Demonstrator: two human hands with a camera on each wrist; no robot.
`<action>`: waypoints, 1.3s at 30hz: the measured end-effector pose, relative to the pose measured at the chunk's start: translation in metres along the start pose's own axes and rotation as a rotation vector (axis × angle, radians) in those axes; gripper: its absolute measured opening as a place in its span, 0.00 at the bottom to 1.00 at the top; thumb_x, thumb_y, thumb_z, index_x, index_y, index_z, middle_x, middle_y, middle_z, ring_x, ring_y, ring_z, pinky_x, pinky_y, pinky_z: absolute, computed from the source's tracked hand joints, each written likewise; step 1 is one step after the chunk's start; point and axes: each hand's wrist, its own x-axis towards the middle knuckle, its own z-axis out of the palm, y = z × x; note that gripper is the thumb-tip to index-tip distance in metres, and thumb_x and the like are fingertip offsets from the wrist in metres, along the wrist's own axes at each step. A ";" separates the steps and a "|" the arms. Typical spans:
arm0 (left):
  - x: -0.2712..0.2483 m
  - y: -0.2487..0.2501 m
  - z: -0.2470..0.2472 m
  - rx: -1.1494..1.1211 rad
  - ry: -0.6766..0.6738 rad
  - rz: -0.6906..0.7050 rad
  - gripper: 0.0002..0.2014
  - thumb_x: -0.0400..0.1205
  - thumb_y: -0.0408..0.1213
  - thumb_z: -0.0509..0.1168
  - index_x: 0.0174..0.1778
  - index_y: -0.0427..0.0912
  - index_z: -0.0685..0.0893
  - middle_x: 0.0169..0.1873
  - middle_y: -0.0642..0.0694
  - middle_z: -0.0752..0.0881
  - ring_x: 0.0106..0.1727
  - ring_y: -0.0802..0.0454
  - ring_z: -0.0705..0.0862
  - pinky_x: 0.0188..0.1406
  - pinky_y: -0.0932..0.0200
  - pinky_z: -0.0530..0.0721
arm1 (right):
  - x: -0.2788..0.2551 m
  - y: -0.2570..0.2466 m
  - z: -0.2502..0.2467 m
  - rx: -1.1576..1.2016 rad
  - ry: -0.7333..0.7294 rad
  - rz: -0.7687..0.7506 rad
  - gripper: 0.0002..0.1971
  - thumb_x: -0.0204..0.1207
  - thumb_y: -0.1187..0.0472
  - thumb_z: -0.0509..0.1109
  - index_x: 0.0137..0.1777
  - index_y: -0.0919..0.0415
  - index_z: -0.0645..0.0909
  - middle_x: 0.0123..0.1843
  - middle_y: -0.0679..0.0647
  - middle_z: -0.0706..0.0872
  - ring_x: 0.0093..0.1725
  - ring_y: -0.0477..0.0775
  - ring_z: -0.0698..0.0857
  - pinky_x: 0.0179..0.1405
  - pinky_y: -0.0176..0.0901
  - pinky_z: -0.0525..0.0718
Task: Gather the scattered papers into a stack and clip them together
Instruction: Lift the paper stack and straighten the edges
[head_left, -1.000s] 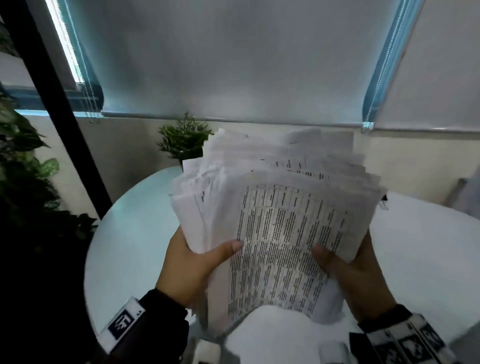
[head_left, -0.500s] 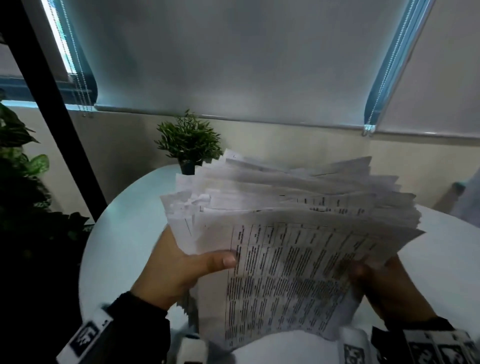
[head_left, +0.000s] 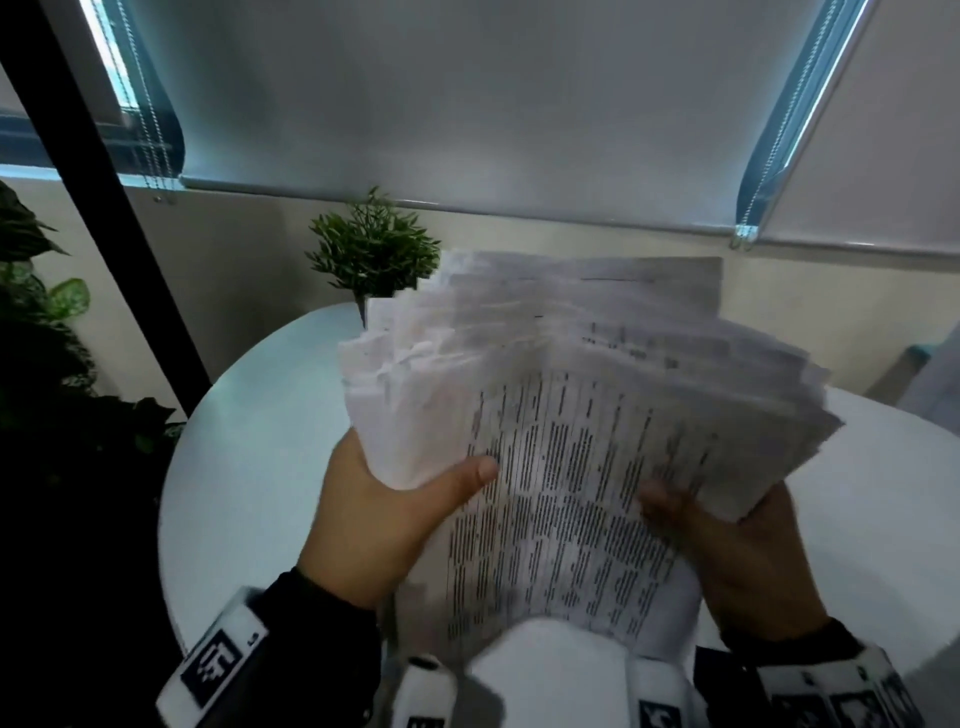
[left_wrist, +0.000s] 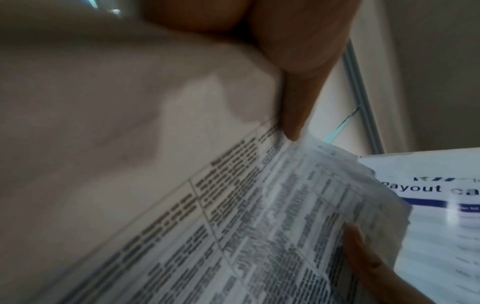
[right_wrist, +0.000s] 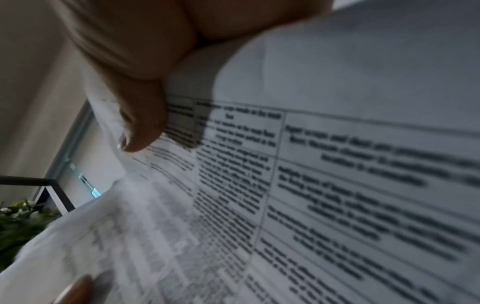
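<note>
A thick, uneven stack of printed papers (head_left: 582, 415) is held up on edge above the round white table (head_left: 249, 467), its top sheet a table of text facing me. My left hand (head_left: 384, 519) grips the stack's left side, thumb across the front sheet. My right hand (head_left: 727, 551) grips the right side, thumb on the front. The left wrist view shows the papers (left_wrist: 233, 236) close up with a fingertip on their edge. In the right wrist view my thumb presses on the front sheet (right_wrist: 337, 185). No clip is visible.
A small potted plant (head_left: 374, 254) stands at the table's far edge behind the stack. Large leafy plants (head_left: 47, 332) and a black post (head_left: 119, 208) are at the left. Window blinds (head_left: 467, 104) hang behind. Another printed sheet (left_wrist: 441, 205) shows in the left wrist view.
The stack has tilted from lower and flatter half a second ago to more upright and raised, with its top edges shifting. Both hands keep their grip on its sides.
</note>
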 end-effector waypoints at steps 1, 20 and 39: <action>0.001 0.002 -0.001 -0.002 0.030 0.010 0.26 0.57 0.32 0.85 0.51 0.48 0.87 0.43 0.58 0.92 0.45 0.60 0.91 0.38 0.71 0.85 | 0.003 -0.004 0.001 -0.003 0.035 -0.039 0.29 0.57 0.75 0.80 0.60 0.59 0.79 0.48 0.41 0.91 0.49 0.43 0.89 0.43 0.34 0.87; 0.014 -0.009 -0.030 0.004 0.009 -0.110 0.42 0.60 0.47 0.83 0.71 0.43 0.76 0.59 0.46 0.88 0.60 0.50 0.87 0.55 0.54 0.88 | 0.013 0.004 0.016 0.019 -0.127 0.081 0.46 0.42 0.47 0.88 0.64 0.54 0.76 0.55 0.44 0.90 0.57 0.48 0.88 0.48 0.37 0.87; 0.018 0.004 -0.025 -0.010 0.037 -0.012 0.23 0.64 0.35 0.80 0.56 0.45 0.86 0.49 0.49 0.92 0.51 0.52 0.91 0.45 0.61 0.88 | 0.022 0.000 0.028 -0.018 0.000 -0.054 0.43 0.50 0.36 0.82 0.65 0.57 0.78 0.54 0.40 0.90 0.56 0.45 0.88 0.51 0.36 0.86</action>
